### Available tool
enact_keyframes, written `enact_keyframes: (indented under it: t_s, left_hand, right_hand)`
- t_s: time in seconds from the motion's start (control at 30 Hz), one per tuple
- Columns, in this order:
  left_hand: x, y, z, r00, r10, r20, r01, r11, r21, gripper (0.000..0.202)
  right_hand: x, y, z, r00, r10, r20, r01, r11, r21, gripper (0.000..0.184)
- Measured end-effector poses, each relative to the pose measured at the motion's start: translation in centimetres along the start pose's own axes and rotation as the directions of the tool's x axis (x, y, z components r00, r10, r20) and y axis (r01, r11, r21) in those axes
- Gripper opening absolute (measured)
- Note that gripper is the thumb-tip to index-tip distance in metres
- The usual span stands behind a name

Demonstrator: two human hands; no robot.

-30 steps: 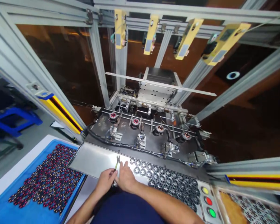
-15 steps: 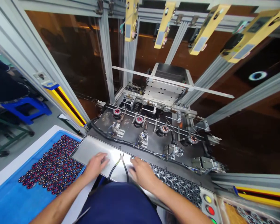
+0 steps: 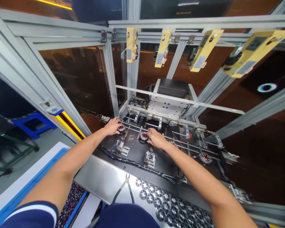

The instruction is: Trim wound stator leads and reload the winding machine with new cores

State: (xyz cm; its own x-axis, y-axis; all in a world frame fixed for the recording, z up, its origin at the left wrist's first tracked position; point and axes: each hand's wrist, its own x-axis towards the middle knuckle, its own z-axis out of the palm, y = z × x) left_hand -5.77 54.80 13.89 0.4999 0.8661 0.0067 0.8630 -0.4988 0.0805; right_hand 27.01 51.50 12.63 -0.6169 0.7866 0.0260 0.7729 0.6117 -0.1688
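My left hand (image 3: 112,126) reaches to the far left station, its thumb and fingers around the rim of a round black-and-red motor stator (image 3: 121,128). At the second station my right hand (image 3: 156,139) has its fingertips at the right edge of another stator (image 3: 144,136). Both stators still sit on their round holders. My right forearm partly hides a third station, and a fourth stator (image 3: 205,157) rests farther right. Diagonal cutters (image 3: 127,182) lie with open jaws on the metal ledge (image 3: 99,169) close to my body.
Rows of bare silver stator cores (image 3: 166,205) cover the ledge's right side. At lower left, a blue tray (image 3: 82,198) holds many red-and-black stators. Yellow brackets (image 3: 163,47) hang overhead inside an aluminium frame. Metal rods and a cable bundle (image 3: 133,163) cross the machine bed.
Both hands have moved forward from the ledge beside the cutters to the two left stators on the machine bed. The view has tilted upward.
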Motion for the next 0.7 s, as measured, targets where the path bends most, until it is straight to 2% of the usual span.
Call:
enact_keyframes:
  t_s: [0.13, 0.47, 0.7]
  left_hand:
    - [1.2, -0.7, 1.9, 0.998, 0.017, 0.055, -0.018, 1.000, 0.007, 0.038]
    - [2.7, -3.0, 4.1, 0.980, 0.017, 0.199, -0.007, 0.999, -0.053, 0.037]
    - [4.1, -4.1, 4.8, 0.981, 0.021, 0.194, -0.003, 0.995, -0.096, 0.035]
  right_hand:
    - [0.8, 0.6, 1.8, 1.000, -0.025, 0.016, 0.025, 0.999, -0.019, 0.036]
    - [1.9, 1.0, 3.4, 0.998, -0.042, 0.050, 0.044, 0.999, -0.028, 0.033]
    - [2.1, 0.8, 3.9, 0.998, -0.021, 0.051, 0.022, 0.999, -0.037, 0.034]
